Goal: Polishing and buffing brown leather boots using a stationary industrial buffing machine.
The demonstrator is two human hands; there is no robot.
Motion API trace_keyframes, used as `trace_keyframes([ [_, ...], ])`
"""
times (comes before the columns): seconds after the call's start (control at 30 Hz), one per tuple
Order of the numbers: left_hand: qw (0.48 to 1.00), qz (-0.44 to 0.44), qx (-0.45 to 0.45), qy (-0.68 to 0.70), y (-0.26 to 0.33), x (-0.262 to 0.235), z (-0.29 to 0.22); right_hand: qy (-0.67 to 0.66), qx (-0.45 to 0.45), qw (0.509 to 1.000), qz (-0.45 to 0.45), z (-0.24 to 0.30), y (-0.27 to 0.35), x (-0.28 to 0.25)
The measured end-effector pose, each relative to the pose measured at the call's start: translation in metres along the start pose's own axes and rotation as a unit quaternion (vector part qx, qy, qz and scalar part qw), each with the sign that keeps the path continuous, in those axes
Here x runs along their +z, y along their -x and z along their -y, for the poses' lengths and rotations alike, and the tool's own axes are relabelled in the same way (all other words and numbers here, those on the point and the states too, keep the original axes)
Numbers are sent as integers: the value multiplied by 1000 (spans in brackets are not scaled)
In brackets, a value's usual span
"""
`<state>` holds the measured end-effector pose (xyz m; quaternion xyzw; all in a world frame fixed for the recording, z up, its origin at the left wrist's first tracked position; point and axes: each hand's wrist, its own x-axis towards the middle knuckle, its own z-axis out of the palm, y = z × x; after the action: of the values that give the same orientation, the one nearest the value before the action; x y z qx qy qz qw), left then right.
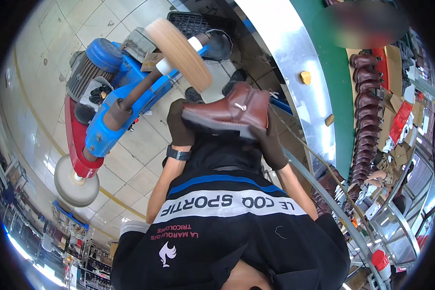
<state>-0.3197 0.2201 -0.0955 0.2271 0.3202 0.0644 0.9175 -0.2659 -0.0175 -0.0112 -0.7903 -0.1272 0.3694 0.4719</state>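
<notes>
A brown leather ankle boot [227, 108] with a strap and a small metal buckle is held sideways in front of me, toe to the left, its dark sole facing me. My left hand [180, 124], in a dark glove, is closed round the toe end. At the heel and shaft end, my right hand [274, 142], gloved alike, grips the boot; some of its fingers are hidden behind it. Just beyond the boot is a tan buffing wheel [179, 53] on a shaft. Whether boot and wheel touch, I cannot tell.
The wheel belongs to a blue machine [104, 128] on my left, with a second, pale wheel [77, 181]. To the right run a metal ledge [299, 58] bearing a yellowish lump [305, 77], a green belt [342, 106] and a row of brown boots [367, 106]. A black crate [193, 23] stands beyond.
</notes>
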Motion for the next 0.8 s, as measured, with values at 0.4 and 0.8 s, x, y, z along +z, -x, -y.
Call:
trace_keyframes([
  [0.4, 924, 193, -81, -320, 57, 55, -58, -259, 179, 937, -151, 37, -37, -25],
  [0.8, 915, 232, -50, -326, 47, 80, 36, -413, 152, 892, -103, 33, -20, -15],
])
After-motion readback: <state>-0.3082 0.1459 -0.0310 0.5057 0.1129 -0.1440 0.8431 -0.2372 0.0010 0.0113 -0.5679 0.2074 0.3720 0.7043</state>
